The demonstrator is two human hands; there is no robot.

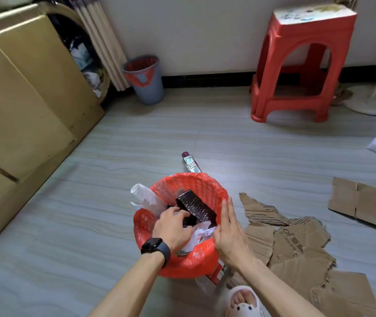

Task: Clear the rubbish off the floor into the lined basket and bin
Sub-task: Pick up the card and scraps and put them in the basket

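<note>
Your left hand (173,227) curls against the dark box (196,207), grip unclear; right hand (228,229) flat on the lined basket (205,183) at 3 o'clock. Push hard and it could tip toward 12

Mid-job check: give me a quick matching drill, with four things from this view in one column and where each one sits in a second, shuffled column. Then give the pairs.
Things:
1. plastic bottle
2. grey bin
3. torn cardboard
4. dark patterned box

Places:
A. in the red-lined basket, one end sticking up
B. spread on the floor to the right of the basket
C. standing against the wall
D. lying on the floor just beyond the basket

Pairs: 1-D, 2-C, 3-B, 4-A
</note>
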